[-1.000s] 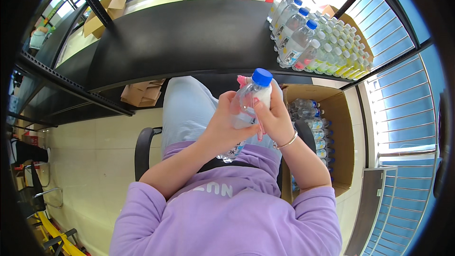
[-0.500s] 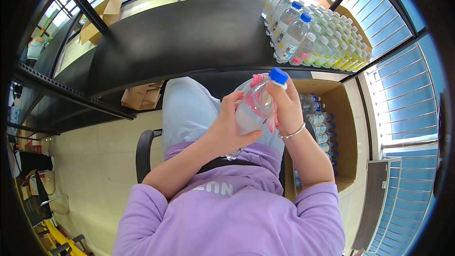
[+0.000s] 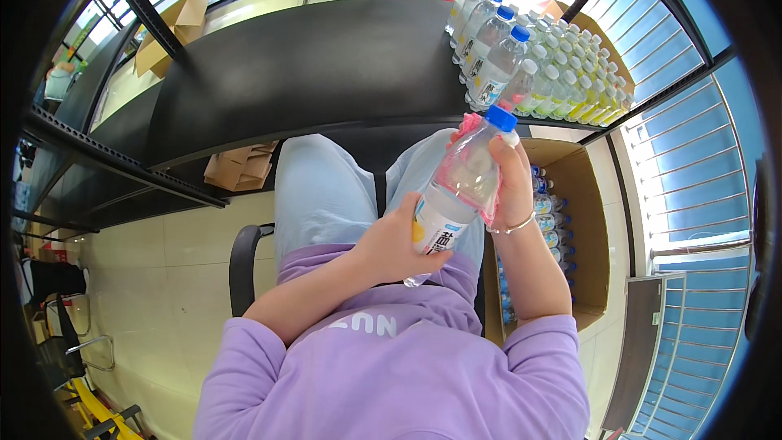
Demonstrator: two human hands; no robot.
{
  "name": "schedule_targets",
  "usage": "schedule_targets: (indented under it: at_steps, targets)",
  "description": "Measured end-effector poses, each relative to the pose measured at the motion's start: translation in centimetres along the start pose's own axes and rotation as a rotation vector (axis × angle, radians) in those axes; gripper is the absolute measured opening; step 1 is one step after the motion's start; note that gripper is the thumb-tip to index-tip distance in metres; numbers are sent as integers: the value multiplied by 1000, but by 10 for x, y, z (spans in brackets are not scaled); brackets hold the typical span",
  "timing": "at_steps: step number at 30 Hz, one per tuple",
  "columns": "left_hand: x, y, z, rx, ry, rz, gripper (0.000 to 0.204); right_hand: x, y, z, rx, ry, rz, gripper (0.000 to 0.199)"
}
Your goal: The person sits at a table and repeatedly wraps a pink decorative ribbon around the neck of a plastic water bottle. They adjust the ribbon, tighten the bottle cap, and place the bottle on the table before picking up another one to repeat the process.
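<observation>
bottle (image 3: 458, 186) and both hands sit differently than half a second ago: the cap (image 3: 500, 118) is farther up and to the right, and the left hand (image 3: 395, 242) is lower on the body, so that the label (image 3: 437, 230) shows where fingers cover it in the earlier frame. the bottle is held in the air over the lap, in front of the person, its long axis running aslant from the base at lower left, near the shirt (image 3: 383, 367), to the blue cap at upper right, pointing toward the bench (image 3: 318, 65). the left hand is nearer the base, curled round the lower body with its thumb across the front; its other fingers are mostly hidden. the right hand (image 3: 514, 185) is nearer the cap, closed on a pink cloth (image 3: 470, 122) that wraps the shoulder, its thumb just below the cap; how firmly it presses cannot be told. beyond the cap, on the bench, stands a row of blue-capped bottles (image 3: 493, 65). a carton (image 3: 588, 220) with more bottles lies to the right, nearer the right hand than the left.
</observation>
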State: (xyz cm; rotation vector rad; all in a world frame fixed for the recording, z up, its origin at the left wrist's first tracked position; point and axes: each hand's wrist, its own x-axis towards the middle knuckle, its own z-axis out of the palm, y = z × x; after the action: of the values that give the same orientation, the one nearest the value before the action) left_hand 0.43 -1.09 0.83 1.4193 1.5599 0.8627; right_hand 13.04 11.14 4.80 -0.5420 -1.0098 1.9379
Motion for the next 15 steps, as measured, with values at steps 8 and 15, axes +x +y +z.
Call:
schedule_targets:
  at_steps: [8, 15]
  targets:
    - [-1, -7, -4, -739, -360, 49, 67, -3, 1, 4, 181, -128, 182, 43]
    - [4, -20, 3, -905, -500, 47, 64, -3, -3, 4, 86, -77, 175, 36]
